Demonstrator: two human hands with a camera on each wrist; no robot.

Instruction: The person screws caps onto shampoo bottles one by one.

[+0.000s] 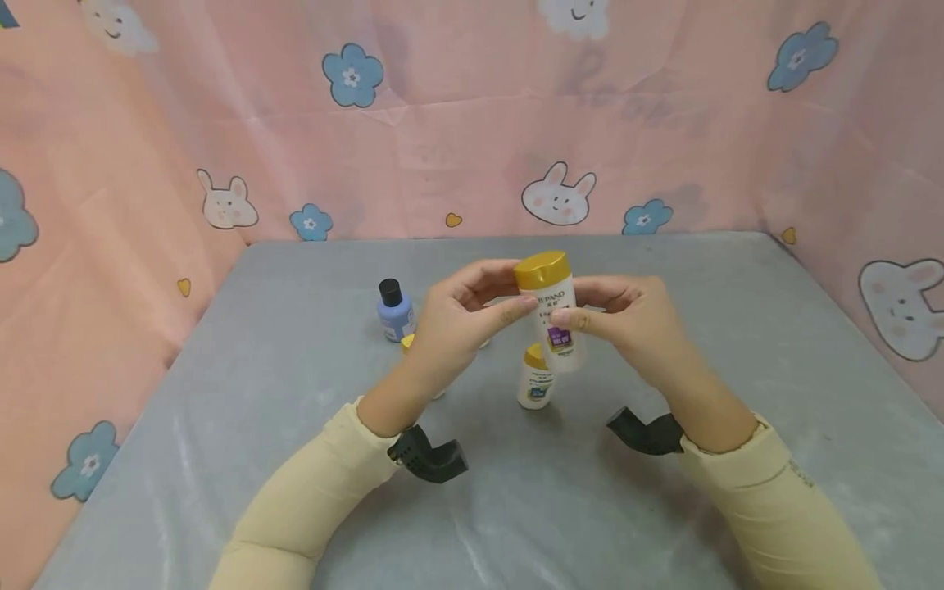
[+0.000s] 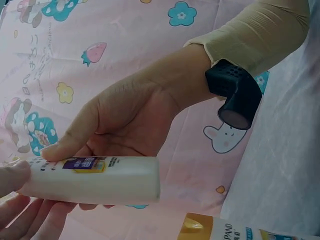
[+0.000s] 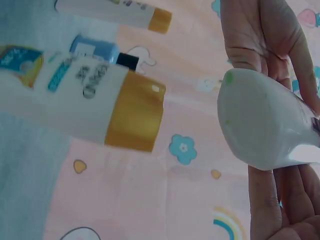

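Note:
Above the table, both hands hold a white shampoo bottle [image 1: 549, 301] with a gold cap and a purple label patch. It is slightly tilted, cap up, in the head view. My left hand [image 1: 459, 315] grips its left side near the cap, thumb across the front. From the right, my right hand [image 1: 645, 324] pinches the body, its thumb beside the label. Its pale base [image 3: 252, 120] faces the right wrist camera. A second white bottle [image 1: 535, 383] with a gold cap stands just below and behind the held one.
A blue-violet bottle [image 1: 397, 315] with a black cap stands at the back left. Another gold-capped bottle [image 1: 408, 342] is mostly hidden behind the left wrist. The grey-covered table [image 1: 295, 360] meets a pink patterned curtain [image 1: 442, 139] at its back and sides.

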